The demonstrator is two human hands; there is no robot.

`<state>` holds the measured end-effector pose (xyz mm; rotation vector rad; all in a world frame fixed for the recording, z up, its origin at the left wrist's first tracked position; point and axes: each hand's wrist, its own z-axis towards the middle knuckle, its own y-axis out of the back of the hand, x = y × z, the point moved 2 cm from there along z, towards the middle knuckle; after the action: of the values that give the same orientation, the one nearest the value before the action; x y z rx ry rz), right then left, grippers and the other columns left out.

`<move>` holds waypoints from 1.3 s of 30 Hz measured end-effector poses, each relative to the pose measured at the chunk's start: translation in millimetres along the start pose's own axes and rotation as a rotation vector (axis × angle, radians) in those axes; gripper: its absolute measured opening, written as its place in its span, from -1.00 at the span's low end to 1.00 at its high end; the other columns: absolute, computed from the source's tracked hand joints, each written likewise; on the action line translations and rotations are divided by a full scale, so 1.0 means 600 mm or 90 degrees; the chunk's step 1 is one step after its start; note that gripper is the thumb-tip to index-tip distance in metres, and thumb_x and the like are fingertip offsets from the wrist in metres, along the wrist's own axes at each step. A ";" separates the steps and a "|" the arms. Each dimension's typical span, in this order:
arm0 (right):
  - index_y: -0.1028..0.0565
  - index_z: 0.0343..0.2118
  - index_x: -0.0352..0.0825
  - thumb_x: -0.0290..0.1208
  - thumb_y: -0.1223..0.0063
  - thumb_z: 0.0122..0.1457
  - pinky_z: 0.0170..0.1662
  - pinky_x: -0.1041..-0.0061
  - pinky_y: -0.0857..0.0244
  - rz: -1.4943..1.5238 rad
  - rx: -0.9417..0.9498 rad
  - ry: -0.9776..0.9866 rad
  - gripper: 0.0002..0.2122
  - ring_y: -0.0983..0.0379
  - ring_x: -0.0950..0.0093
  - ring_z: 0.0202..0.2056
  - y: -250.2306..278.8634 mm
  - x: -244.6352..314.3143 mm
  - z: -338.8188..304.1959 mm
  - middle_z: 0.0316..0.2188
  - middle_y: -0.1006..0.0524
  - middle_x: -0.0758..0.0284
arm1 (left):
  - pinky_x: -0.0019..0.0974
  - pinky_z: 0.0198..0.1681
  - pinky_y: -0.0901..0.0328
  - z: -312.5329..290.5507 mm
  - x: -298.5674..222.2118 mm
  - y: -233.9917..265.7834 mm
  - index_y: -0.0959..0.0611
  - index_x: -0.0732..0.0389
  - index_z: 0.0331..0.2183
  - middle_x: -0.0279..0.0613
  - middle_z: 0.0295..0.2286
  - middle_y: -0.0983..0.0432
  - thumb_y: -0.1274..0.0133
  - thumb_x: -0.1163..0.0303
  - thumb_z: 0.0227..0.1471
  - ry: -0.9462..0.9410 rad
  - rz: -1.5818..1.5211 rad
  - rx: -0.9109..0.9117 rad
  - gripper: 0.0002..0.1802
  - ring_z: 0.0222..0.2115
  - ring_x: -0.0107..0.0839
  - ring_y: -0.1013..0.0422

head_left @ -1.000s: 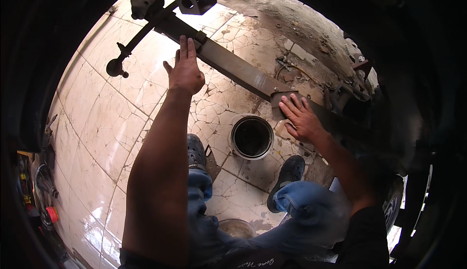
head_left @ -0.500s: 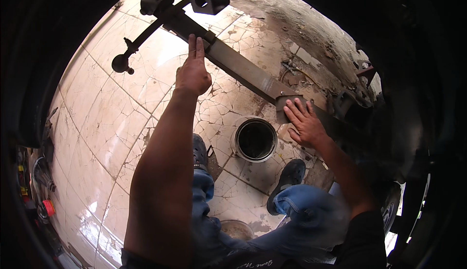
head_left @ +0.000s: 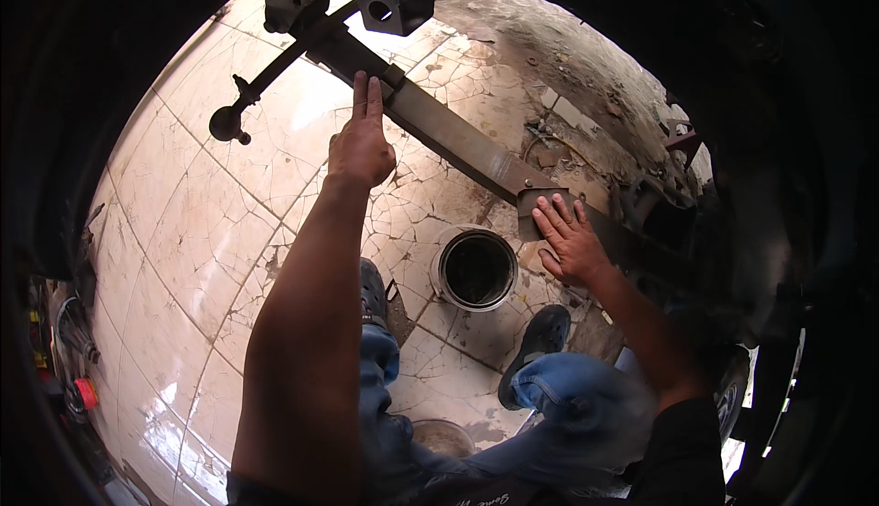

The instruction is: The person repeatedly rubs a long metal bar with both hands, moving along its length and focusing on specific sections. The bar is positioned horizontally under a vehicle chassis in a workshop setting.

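A long metal beam (head_left: 458, 136) runs slantwise from the upper left to the right above the floor. My left hand (head_left: 363, 147) has two fingers stretched out, their tips at the beam's near edge beside a dark clamp-like band (head_left: 395, 79). Whether the other fingers of that hand are curled is hard to see. My right hand (head_left: 573, 245) lies flat with fingers spread on a metal plate (head_left: 533, 216) fixed to the beam. Neither hand holds anything. At the beam's upper left end, a dark rod (head_left: 279, 65) ends in a rounded joint (head_left: 225, 124).
An open can (head_left: 476, 270) with dark contents stands on the cracked tile floor (head_left: 229, 231) between my feet. A round pale lid or tub (head_left: 443, 436) is near my legs. Dirt and broken rubble (head_left: 586, 85) lie beyond the beam. A bracket with a hole (head_left: 380, 10) hangs overhead.
Both hands keep their places on the beam. The whole view has shifted very slightly, and nothing was taken hold of or let go.
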<state>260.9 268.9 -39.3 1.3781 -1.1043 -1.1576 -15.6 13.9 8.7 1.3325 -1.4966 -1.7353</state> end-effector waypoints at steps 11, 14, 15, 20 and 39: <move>-0.06 0.36 -0.21 -0.12 0.06 0.20 0.40 0.03 0.35 0.012 0.000 0.005 -0.31 0.17 0.29 0.41 0.015 0.033 0.067 0.41 0.03 0.31 | -0.17 -0.06 -0.44 0.000 -0.004 -0.003 0.27 0.13 0.35 -0.29 0.37 0.57 -0.02 0.53 -0.12 0.013 -0.050 -0.008 0.13 0.06 -0.08 -0.40; -0.08 0.36 -0.21 -0.13 0.04 0.18 0.40 0.02 0.36 -0.018 0.003 0.001 -0.31 0.16 0.29 0.41 0.003 0.011 0.018 0.41 0.03 0.32 | -0.16 -0.07 -0.44 -0.005 -0.003 0.012 0.25 0.10 0.36 -0.34 0.38 0.55 -0.03 0.53 -0.11 0.022 -0.012 0.040 0.13 0.04 -0.09 -0.42; -0.09 0.36 -0.21 -0.13 0.03 0.18 0.40 0.02 0.36 -0.033 -0.021 0.009 -0.31 0.16 0.29 0.41 -0.006 0.004 0.006 0.41 0.03 0.31 | -0.16 -0.08 -0.44 -0.002 0.001 0.005 0.25 0.07 0.36 -0.37 0.38 0.55 -0.04 0.53 -0.11 -0.005 -0.008 0.009 0.13 0.01 -0.10 -0.44; -0.10 0.35 -0.24 -0.11 0.08 0.22 0.40 0.03 0.34 -0.011 -0.036 0.006 -0.34 0.14 0.28 0.41 0.011 0.040 0.067 0.40 -0.01 0.28 | -0.19 -0.09 -0.45 0.001 -0.003 0.000 0.25 0.07 0.36 -0.36 0.38 0.56 0.02 0.55 -0.12 -0.008 -0.033 -0.002 0.12 -0.03 -0.15 -0.48; -0.07 0.36 -0.20 -0.12 0.10 0.24 0.40 0.01 0.34 0.001 -0.023 0.009 -0.35 0.17 0.29 0.41 0.018 0.051 0.095 0.42 0.04 0.33 | -0.20 -0.09 -0.45 0.001 -0.010 0.000 0.23 0.07 0.36 -0.37 0.37 0.57 0.03 0.56 -0.15 0.009 -0.041 -0.004 0.12 -0.01 -0.16 -0.48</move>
<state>208.3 230.3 -34.8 1.3556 -1.0694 -1.1589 -13.7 18.8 10.8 1.4015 -1.4545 -1.7638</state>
